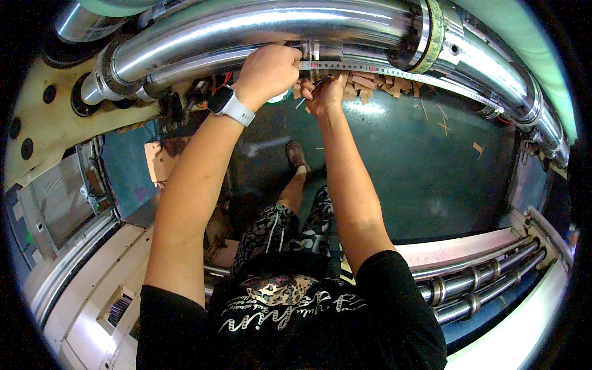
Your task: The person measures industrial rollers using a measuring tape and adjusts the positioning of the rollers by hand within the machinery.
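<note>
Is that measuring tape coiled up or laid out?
Laid out: the measuring tape stretches rightward from beside the left hand, along the steel roller.

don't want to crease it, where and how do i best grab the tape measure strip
Probably pinch the two long edges of the tape measure strip, just right of the right hand, coming from the near side. It is thin and flat with its printed face showing, and the large steel roller crowds its far side.
</note>
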### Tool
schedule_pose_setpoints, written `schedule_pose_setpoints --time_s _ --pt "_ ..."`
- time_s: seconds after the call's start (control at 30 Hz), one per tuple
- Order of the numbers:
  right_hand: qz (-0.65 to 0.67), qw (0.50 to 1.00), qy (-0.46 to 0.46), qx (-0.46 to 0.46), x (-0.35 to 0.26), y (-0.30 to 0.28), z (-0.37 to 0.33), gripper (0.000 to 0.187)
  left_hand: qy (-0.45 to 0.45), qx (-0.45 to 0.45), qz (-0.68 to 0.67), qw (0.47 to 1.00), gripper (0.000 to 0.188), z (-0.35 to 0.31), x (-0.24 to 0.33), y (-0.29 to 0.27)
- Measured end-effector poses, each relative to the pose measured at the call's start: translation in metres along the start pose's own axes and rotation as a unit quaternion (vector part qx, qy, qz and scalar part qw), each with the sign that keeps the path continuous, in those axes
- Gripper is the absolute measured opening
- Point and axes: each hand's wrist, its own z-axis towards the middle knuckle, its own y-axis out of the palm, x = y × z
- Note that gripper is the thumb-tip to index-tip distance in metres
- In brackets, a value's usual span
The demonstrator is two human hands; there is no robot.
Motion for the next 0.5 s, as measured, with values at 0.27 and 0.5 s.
schedule_pose_setpoints --time_s 0.27,0.5 --pt "-0.002 0.999 0.050 -0.013 -0.002 0.004 -0.006 0.054 -0.010 -0.034 0.012 0.999 0.021 -0.001 0.002 -0.004" --pt "0.015 1.000 0.024 0.005 -0.001 0.007 -0.003 0.050 0.005 -0.018 0.015 1.000 0.021 -0.001 0.002 -0.002"
